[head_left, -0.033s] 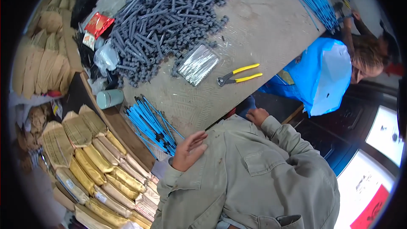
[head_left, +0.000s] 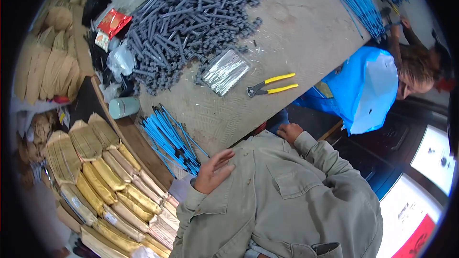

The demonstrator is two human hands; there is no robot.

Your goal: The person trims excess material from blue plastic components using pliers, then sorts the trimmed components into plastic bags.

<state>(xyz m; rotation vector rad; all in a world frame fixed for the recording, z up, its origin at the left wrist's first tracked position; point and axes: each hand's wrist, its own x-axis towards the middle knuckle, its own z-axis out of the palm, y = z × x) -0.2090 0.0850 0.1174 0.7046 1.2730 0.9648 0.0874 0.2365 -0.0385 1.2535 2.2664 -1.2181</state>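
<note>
Here the left hand (head_left: 213,171) lies empty with fingers spread on the grey jacket, just beside the blue rod bundle (head_left: 171,139) at the table (head_left: 306,33) edge, while the right hand (head_left: 289,132), fingers hidden, rests lower, the yellow-handled pliers (head_left: 270,85) lying beyond.

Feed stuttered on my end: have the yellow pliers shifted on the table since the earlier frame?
No. The yellow pliers lie in the same spot, just right of the silver wire bundle, handles pointing the same way.
</note>
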